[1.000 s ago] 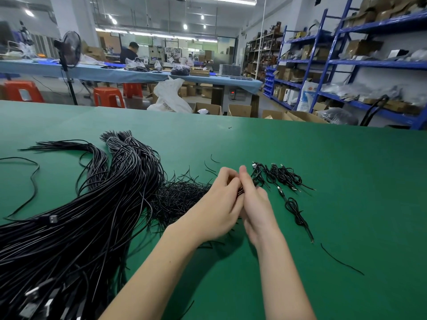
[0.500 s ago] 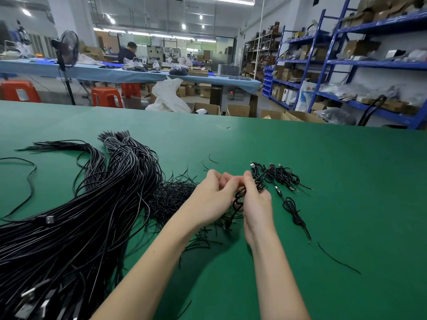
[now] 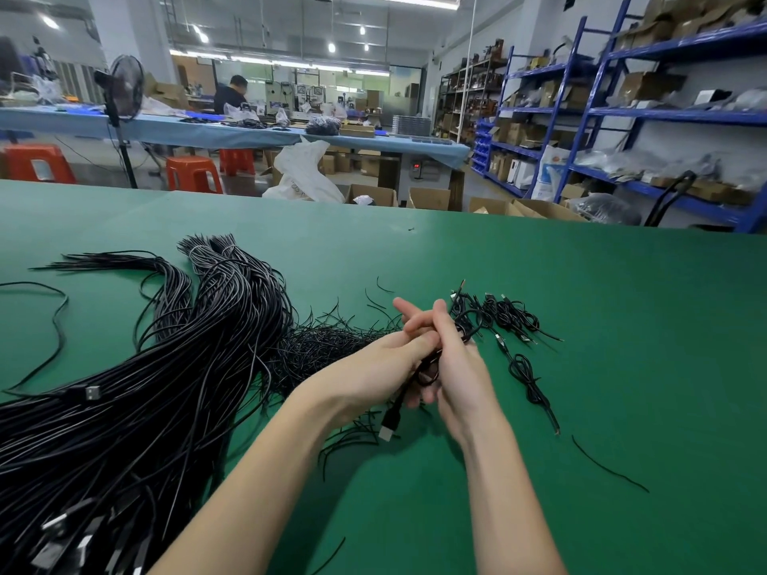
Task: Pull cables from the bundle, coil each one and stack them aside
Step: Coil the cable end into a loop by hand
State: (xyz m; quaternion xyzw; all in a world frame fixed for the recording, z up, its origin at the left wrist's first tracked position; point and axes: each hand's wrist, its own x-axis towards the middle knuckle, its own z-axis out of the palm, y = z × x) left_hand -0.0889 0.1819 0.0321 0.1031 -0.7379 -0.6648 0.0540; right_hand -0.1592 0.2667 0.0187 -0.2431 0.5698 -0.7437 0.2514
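1. The green table (image 3: 581,325) filled the lower view.
2. The cable bundle (image 3: 145,388) sprawled across its left side.
3. The coiled cables (image 3: 506,317) lay stacked just right of the hands.
4. The left hand (image 3: 373,367) and right hand (image 3: 460,367) met above the table, fingers curled around one black cable (image 3: 429,367); the exact grip was partly hidden.
5. Its USB plug (image 3: 388,427) hung below the hands.

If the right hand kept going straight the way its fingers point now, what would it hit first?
Probably the coiled cables stacked just beyond the right hand, which holds a cable together with the left hand. Depth is unclear.
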